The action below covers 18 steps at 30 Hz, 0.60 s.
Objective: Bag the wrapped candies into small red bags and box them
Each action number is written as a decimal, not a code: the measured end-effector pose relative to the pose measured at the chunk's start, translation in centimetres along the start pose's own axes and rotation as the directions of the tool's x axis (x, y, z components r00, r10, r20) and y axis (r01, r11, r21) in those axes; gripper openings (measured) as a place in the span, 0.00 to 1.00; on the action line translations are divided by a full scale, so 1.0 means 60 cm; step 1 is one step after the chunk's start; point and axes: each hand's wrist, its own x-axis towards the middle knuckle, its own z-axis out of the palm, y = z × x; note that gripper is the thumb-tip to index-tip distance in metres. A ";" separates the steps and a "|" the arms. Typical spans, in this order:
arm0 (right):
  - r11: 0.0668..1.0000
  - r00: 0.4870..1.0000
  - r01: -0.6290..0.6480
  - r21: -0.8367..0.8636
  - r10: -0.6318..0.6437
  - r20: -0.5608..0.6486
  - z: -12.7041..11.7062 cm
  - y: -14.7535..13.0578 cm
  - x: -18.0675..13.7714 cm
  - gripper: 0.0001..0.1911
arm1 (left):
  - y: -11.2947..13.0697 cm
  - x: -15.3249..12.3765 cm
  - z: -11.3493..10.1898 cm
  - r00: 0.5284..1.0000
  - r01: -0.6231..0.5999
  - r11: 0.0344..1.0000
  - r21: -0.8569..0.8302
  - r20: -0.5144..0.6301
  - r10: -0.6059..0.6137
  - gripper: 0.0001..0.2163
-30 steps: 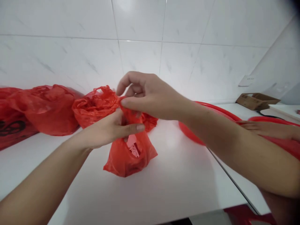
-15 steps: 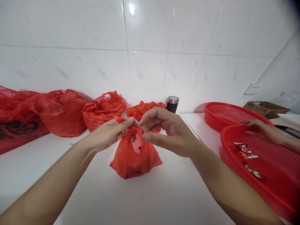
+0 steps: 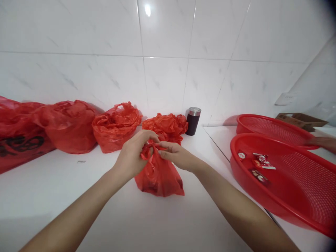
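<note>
A small red plastic bag [image 3: 161, 176] rests on the white table in the middle of the head view, its top gathered and its contents only a dark shape through the film. My left hand [image 3: 135, 152] is closed on the gathered top from the left, fingers curled around a twisted strip of it. From the right, my right hand [image 3: 175, 154] pinches the same gathered top, thumb and fingers almost meeting the left fingertips. The exact folds between the fingers are partly hidden.
Several red bags [image 3: 117, 127] line the tiled wall, with a crumpled red bag [image 3: 166, 126] behind my hands. A dark tumbler [image 3: 193, 121] stands beside it. Right lie a red basket [image 3: 288, 196] with wrapped snacks [image 3: 264, 161] and another basket [image 3: 265, 120], touched by another person's hand [image 3: 324, 142].
My right hand has gone from loosely open to pinching the bag top, and my left hand has curled round it. The front basket has shifted left; the other person's hand moved to the back basket.
</note>
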 end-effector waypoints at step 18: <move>0.773 0.816 -0.414 -0.481 0.081 -0.572 -0.104 0.143 -0.062 0.16 | -0.135 -0.087 0.004 0.903 0.395 0.906 -0.152 0.246 -0.352 0.18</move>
